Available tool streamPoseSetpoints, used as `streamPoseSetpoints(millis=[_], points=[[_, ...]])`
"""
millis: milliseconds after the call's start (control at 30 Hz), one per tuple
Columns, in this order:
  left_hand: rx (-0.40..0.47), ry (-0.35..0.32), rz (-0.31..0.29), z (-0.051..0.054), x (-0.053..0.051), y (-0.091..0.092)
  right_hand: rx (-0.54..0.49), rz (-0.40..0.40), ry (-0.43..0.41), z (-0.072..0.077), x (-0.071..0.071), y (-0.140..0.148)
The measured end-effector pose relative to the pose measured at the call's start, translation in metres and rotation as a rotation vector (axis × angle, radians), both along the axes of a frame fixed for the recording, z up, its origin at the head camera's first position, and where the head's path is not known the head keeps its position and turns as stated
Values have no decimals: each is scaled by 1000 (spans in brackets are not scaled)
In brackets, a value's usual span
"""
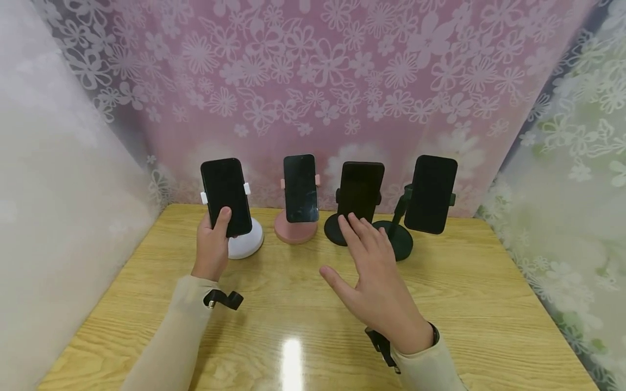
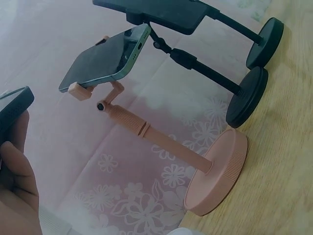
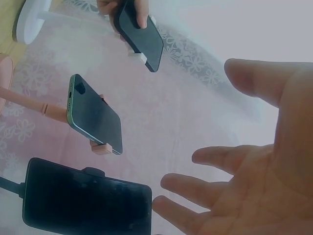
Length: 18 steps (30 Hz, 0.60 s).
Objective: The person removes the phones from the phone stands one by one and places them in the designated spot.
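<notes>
At the left of the head view, my left hand grips the lower end of a black phone, thumb on its screen; the phone sits in a white-clipped stand with a white base. My right hand is spread, fingers extended and thumb apart, in front of the phone on a black stand. No object is in its grasp. In the right wrist view, the right hand's fingertips appear near that phone's edge; whether they touch it I cannot tell.
A pink stand holds a phone between the hands. On the right, a dark green stand holds another phone. The wooden table meets a floral pink backdrop, with side walls of cloth.
</notes>
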<state>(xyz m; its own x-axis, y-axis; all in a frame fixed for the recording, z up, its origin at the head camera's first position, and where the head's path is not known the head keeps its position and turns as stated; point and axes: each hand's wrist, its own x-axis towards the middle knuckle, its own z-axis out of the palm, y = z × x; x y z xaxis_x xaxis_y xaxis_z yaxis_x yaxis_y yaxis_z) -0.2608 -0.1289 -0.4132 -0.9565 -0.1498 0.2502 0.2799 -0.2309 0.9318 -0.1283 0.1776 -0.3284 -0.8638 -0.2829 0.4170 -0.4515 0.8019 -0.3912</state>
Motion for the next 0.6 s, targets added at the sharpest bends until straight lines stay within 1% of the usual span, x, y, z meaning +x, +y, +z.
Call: streamPoseSetpoints(millis=[200, 367, 500, 600], points=[[16, -24, 10, 4, 6, -1, 5, -5, -6, 0, 0, 0], [17, -39, -2, 12, 13, -2, -17, -15, -25, 1, 0, 2], [38, -15, -15, 21, 24, -2, -49, -28, -55, 2, 1, 4], [56, 30, -31, 29, 34, -1, -61, -31, -62, 3, 2, 4]])
